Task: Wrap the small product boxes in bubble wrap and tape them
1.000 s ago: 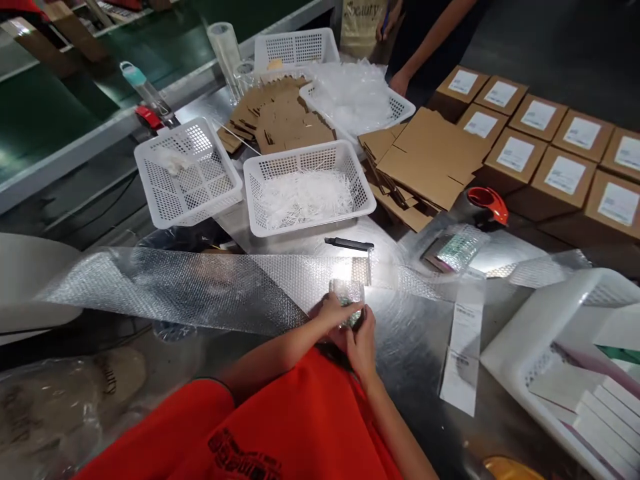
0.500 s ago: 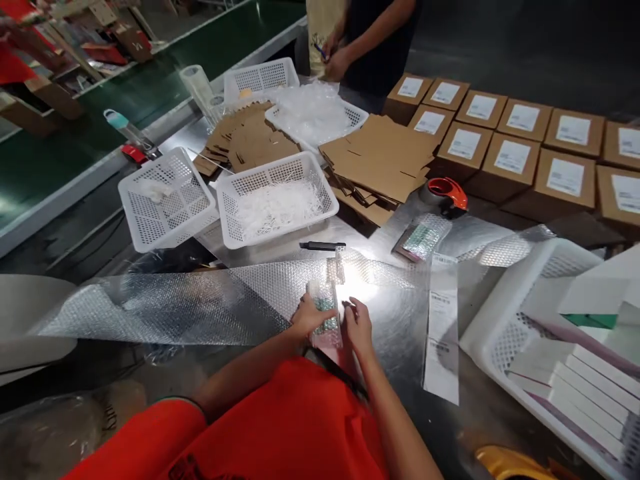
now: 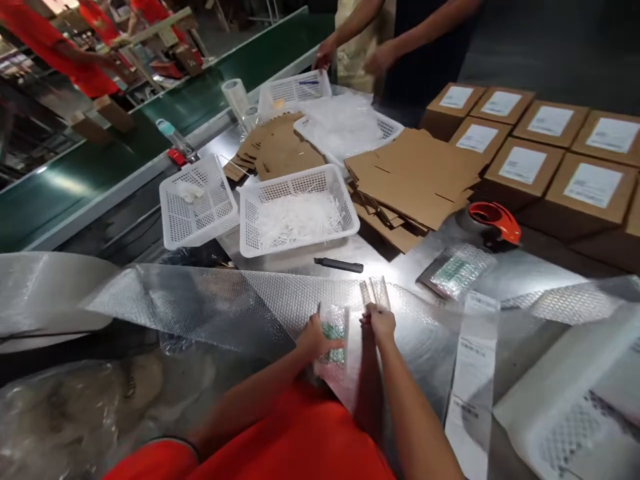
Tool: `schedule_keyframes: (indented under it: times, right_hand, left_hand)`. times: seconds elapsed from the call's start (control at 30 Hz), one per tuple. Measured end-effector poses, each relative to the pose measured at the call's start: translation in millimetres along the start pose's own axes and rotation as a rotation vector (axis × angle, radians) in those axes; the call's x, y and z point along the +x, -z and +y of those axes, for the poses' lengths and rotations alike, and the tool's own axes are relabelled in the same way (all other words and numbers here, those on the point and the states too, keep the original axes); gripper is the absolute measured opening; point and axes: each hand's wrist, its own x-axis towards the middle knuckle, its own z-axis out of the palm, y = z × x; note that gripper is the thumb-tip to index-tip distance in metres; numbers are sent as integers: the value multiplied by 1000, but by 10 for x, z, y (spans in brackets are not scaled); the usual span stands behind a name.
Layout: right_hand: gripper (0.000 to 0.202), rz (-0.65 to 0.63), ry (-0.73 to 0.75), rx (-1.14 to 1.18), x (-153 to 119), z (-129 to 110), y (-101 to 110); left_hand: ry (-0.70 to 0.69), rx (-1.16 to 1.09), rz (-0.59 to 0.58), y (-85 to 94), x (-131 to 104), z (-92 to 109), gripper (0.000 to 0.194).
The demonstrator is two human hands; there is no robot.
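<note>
My left hand [image 3: 314, 340] grips the left side of a small green-and-pink box [image 3: 334, 333] covered in bubble wrap on the metal table. Just right of it, my right hand [image 3: 381, 321] is closed on the edge of the bubble wrap, with a folded strip sticking up beyond the fingers. A long sheet of bubble wrap [image 3: 200, 300] stretches left from the box to a large roll [image 3: 55, 293]. A black cutter [image 3: 339, 265] lies behind my hands.
White baskets [image 3: 300, 243] stand behind, one with shredded filler. Flat cardboard [image 3: 410, 173], labelled boxes [image 3: 543, 137], a red tape dispenser [image 3: 495, 220], a wrapped item [image 3: 457, 270] and a label strip [image 3: 473, 367] lie to the right. A person's hand [image 3: 383, 59] shows across the table.
My right hand has moved away from the box, drawing up a flap of bubble wrap. The view has shifted left. The person opposite has spread their hands apart; the pen is in a basket.
</note>
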Motion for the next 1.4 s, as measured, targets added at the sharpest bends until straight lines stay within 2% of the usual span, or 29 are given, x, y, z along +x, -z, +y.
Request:
schedule_keyframes:
  times: [0.1, 0.17, 0.2, 0.27, 0.33, 0.4, 0.47, 0.57, 0.67, 0.73, 0.8, 0.87, 1.0, 1.1, 1.2, 1.3, 1.4]
  right_hand:
    - [37, -191, 13, -96, -173, 34, 182]
    - [41, -330, 129, -106, -303, -115, 290]
    - [42, -352, 230, -87, -342, -254, 320]
    - [41, -250, 465, -52, -326, -632, 296]
    - [34, -39, 610, -125, -179, -1029, 153]
    - [37, 68, 612, -367, 41, -1302, -61]
    - [44, 86, 550, -660, 254, -1376, -258]
    - [36, 118, 551, -944, 469, -1231, -376]
    - [26, 132, 642, -1010, 551, -1083, -295]
    - [23, 93, 692, -1010, 526, -1044, -200]
    - [22, 40, 713, -1020, 424, -1009, -104]
    - [23, -38, 703, -1001, 257, -944, -12]
    - [46, -172, 660, -704, -88, -731, 136]
    - [57, -133, 597, -446, -184, -551, 207]
    - [56, -96, 446, -351, -141, -374, 273]
    - [53, -87, 364, -501, -72, -258, 343]
    - [48, -98, 518, -824, -61, -304, 349]
  left_hand:
    - [32, 35, -57, 29, -19, 60, 86]
    - [36, 27, -63, 29, -24, 72, 88]
    - [36, 21, -55, 23, -24, 70, 89]
    - [31, 3, -42, 4, -16, 56, 93]
    - [17, -17, -41, -18, -4, 38, 99]
    - [16, -23, -51, -37, 5, 27, 104]
    - [35, -18, -67, -52, 4, 29, 110]
    - [75, -13, -112, -63, -11, 38, 121]
    - [28, -26, -158, -42, -11, 3, 119]
    - [-44, -42, -191, 12, 18, -63, 101]
    - [-123, -43, -207, 112, 81, -156, 71]
    - [-195, 8, -149, 246, 178, -262, 51]
    - [-300, 196, 111, 500, 404, -472, 38]
    - [-370, 288, 216, 584, 515, -589, 37]
    - [-433, 387, 284, 589, 561, -659, 44]
    - [-473, 470, 307, 586, 594, -726, 55]
    - [-519, 510, 283, 617, 652, -817, 67]
